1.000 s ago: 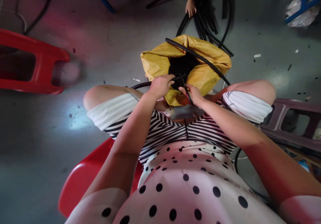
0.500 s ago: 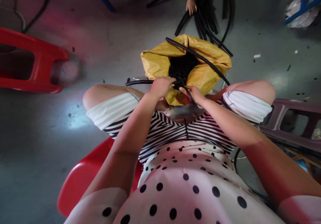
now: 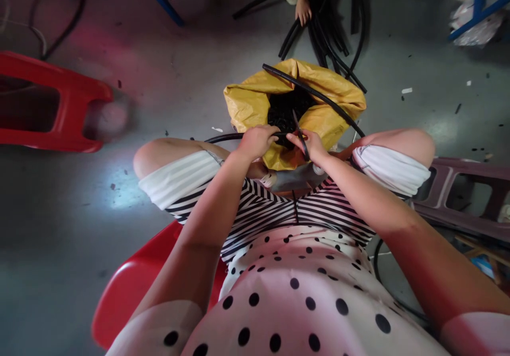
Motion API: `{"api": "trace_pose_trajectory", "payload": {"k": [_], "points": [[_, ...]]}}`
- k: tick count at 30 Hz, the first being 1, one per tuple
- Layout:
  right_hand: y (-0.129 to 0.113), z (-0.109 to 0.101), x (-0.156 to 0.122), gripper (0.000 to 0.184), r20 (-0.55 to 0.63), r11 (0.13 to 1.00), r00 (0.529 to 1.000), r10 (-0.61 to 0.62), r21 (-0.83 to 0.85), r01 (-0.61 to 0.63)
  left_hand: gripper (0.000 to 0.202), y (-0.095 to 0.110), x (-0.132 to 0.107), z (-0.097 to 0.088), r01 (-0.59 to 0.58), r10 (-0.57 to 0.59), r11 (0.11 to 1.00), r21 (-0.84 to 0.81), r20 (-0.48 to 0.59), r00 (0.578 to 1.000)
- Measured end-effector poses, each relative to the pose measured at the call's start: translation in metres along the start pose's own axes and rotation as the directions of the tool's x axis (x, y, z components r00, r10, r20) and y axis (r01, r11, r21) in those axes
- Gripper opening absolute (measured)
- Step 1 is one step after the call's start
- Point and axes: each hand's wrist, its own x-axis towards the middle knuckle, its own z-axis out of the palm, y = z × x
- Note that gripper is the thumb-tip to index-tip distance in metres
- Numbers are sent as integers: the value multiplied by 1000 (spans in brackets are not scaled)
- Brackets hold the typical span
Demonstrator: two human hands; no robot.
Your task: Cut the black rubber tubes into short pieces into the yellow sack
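Note:
My left hand (image 3: 258, 139) is closed around a black tube (image 3: 223, 137), which sticks out to the left past my knee. The tube's other end reaches across the bag's opening to the fingertips of my right hand (image 3: 313, 146). Dark-handled scissors (image 3: 301, 137) are held in that right hand, their blades pointing up and away from me. Both hands are over the near rim of a yellow bag (image 3: 249, 106), rolled open between my legs. Many short black pieces (image 3: 285, 112) fill it. Another long black tube (image 3: 314, 93) lies across the bag's far rim.
Beyond the bag, another person's hand (image 3: 303, 11) rests on a pile of black tubes (image 3: 324, 37). A red plastic stool (image 3: 75, 101) stands at left, a brownish plastic stool (image 3: 442, 180) at right. Blue metal legs (image 3: 480, 8) and clear plastic bags (image 3: 464, 32) are at upper right.
The scissors have swung from across the tube to pointing away from me. The tube has shifted right through my left hand, and its end now meets my right fingertips.

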Motion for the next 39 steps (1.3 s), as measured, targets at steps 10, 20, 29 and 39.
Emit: {"api": "trace_pose_trajectory", "payload": {"k": [10,20,29,39], "points": [[5,-4,13,58,-168,997,986,10,81,3,44,-2,2,-7,139,-139,990,0,-29,990],[10,3,1,52,49,995,998,-45,-81,49,47,-10,4,-14,156,-148,987,29,-172,974],[10,2,1,54,92,988,994,-56,-135,68,48,-5,4,-10,90,-87,996,27,-110,990],[5,2,1,56,84,966,996,-41,-252,61,46,-2,5,-2,50,-50,999,15,-32,998]]}}
